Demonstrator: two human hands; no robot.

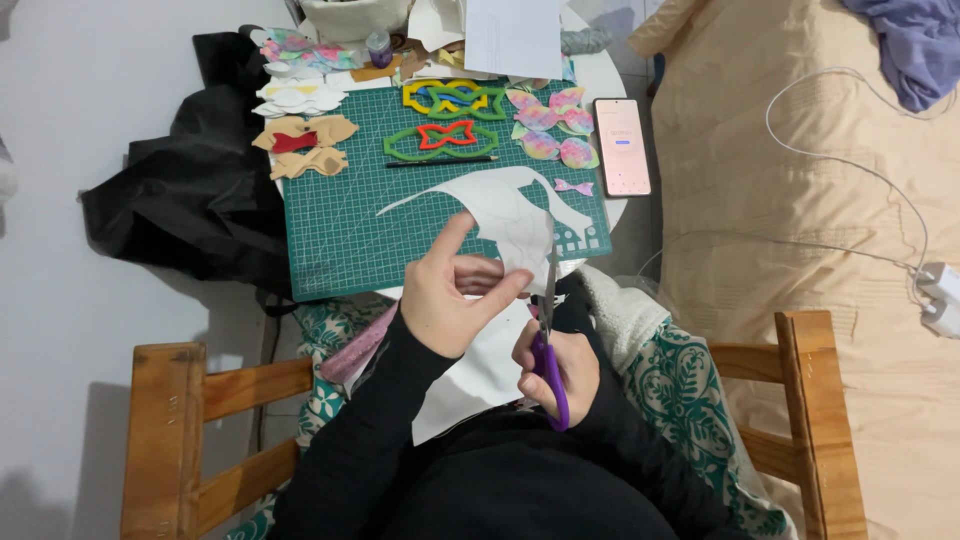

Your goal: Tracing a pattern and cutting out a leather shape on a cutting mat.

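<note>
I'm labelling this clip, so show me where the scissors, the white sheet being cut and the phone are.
scissors [549,372]: head view, on the purple handle.
white sheet [500,205]: head view, on its upper part over the mat.
phone [622,146]: head view, middle of the screen.

Black long sleeves on both my arms, plain knit, no print, no buttons showing. Cuffs snug, ending at wrists. Left hand [450,300] bare: no ring, no watch, no glove; nails short, unpainted as far as visible. Right hand [560,365] bare too, no jewellery seen. Black top covers chest and shoulders, same dark cloth as sleeves, soft folds near left elbow. Lower body hidden below top; cannot tell what is worn there.
</note>
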